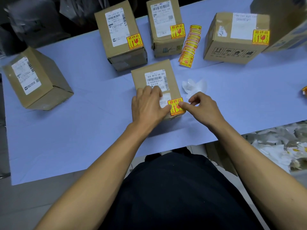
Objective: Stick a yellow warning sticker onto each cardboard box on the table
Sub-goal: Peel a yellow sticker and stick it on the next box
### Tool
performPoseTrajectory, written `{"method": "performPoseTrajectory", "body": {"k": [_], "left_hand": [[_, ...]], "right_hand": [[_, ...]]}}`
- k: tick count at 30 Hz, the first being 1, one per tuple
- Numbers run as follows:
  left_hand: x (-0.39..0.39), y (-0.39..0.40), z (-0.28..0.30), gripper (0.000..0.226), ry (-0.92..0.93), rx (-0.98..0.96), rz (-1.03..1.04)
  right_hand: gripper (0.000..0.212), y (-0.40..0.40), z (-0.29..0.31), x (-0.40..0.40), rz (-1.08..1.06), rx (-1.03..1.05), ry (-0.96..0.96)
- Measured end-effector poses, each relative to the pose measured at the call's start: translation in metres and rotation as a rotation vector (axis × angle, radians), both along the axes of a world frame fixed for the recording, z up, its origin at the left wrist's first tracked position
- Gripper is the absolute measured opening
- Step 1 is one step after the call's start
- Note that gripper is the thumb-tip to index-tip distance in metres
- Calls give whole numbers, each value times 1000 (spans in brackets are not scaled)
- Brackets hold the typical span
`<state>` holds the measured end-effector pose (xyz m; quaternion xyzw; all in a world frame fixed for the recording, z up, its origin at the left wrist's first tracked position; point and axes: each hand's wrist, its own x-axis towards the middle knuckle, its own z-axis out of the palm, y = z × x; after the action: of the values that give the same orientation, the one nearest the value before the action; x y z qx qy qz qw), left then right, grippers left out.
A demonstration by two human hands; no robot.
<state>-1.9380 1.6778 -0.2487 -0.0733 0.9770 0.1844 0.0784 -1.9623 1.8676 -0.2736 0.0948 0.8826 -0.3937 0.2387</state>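
The yellow sticker [176,107] sits on the near right corner of the front box's [154,75] top, just below its white shipping label [156,79]. That box is at the table's [66,138] near middle. The left hand [148,106] lies flat on the box top, fingers straight, thumb tip touching the sticker's left edge. The right hand [201,107] has its index finger stretched out and pressing on the sticker's right side; the other fingers are curled loosely, holding nothing.

Behind it, three boxes already have stickers: mid-left box [119,35], middle box [166,27], right box [235,37]. A fanned sticker stack [190,45] lies between the last two. Crumpled white backing paper [194,86] is just right of the front box. The far-left box [36,78] shows no sticker.
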Motion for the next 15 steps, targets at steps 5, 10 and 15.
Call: {"method": "performPoseTrajectory", "body": {"k": [5, 10, 15], "left_hand": [[22, -12, -28, 68, -81, 44, -59], [28, -15, -44, 72, -60, 32, -96], [27, -19, -45, 72, 6, 206, -38]], "right_hand": [[52, -23, -6, 5, -7, -198, -79], [59, -24, -10, 23, 156, -250, -43], [73, -10, -17, 27, 131, -300, -102]]}}
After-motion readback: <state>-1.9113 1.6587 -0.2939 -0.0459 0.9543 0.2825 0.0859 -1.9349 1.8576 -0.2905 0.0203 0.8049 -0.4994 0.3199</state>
